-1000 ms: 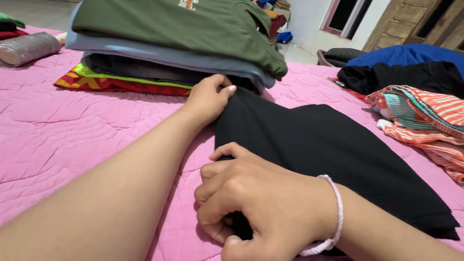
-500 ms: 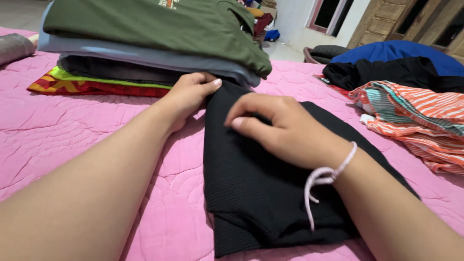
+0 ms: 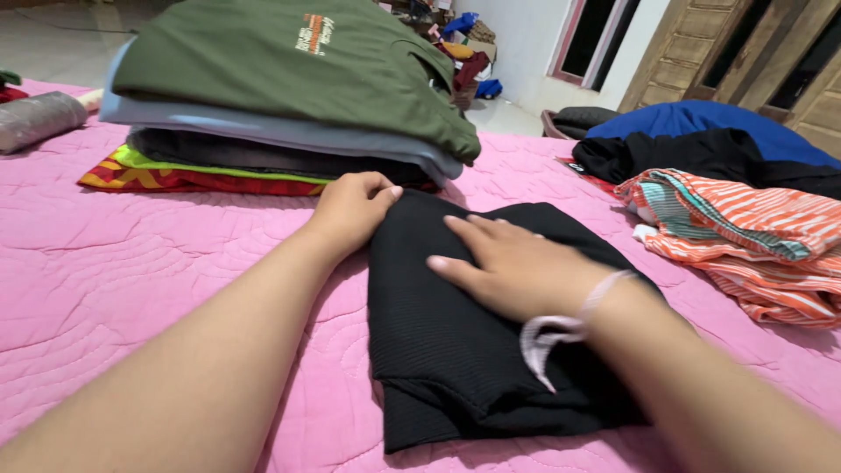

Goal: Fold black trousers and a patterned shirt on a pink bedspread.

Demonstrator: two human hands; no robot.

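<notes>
Two hands work on a folded black cloth (image 3: 464, 342). Left hand (image 3: 350, 210) has a closed grip, pinching its top corner. Right hand (image 3: 512, 267) lies open and flat on it. It rests on the pink bed (image 3: 131, 263), near stacked clothes (image 3: 280, 88). Folding looks nearly done; next it needs lifting.

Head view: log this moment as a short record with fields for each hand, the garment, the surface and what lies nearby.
Left hand: left hand pinches the far left corner of the black garment.
Right hand: right hand lies flat on the garment, fingers spread.
Garment: folded, ribbed, lying flat.
Surface: pink quilt.
Behind: stack of folded clothes, green one on top.
Right side: striped orange clothes, unfolded.
</notes>
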